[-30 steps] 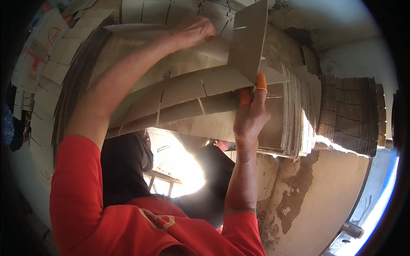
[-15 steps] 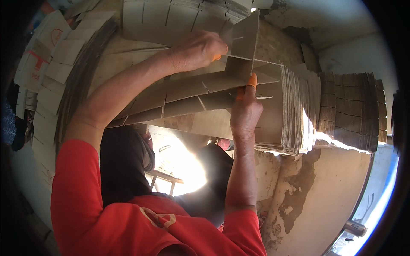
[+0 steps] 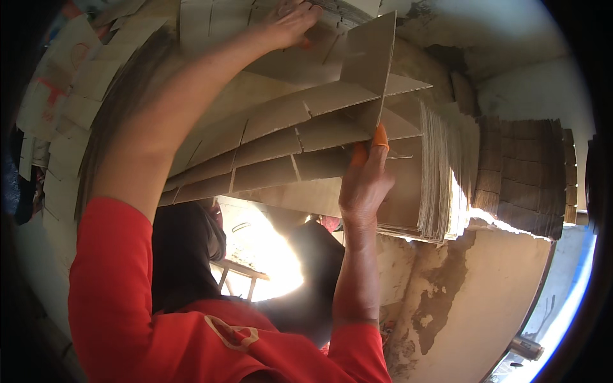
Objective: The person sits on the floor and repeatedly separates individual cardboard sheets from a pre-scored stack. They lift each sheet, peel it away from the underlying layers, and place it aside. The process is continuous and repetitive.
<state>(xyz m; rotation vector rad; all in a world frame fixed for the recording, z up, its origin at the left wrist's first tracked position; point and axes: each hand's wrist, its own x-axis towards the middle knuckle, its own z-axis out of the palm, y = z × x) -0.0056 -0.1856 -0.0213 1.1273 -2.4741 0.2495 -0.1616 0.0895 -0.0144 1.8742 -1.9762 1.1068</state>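
My right hand (image 3: 367, 185), with orange finger covers, is closed on the lower end of an upright cardboard divider strip (image 3: 371, 54). Three long slotted cardboard strips (image 3: 268, 129) cross this divider and fan out to the left, one above another. Their short ends stick out on its right side. Up at the far side, my left hand (image 3: 292, 24) is over a stack of slotted cardboard sheets (image 3: 220, 22). Its thumb, also in an orange cover, is apart from the bent fingers. No strip is visibly held in it.
To the right stand a pile of pale cardboard sheets (image 3: 440, 172) and darker slotted bundles (image 3: 530, 169). More cardboard pieces (image 3: 70, 131) line the left side. A wooden stool (image 3: 239, 271) is below, beside my legs. The wall (image 3: 440, 287) at the right has peeling patches.
My left hand has let go of the uppermost long strip and moved up and away to the far stack. That strip now sits lower in the divider. My right hand keeps its hold.
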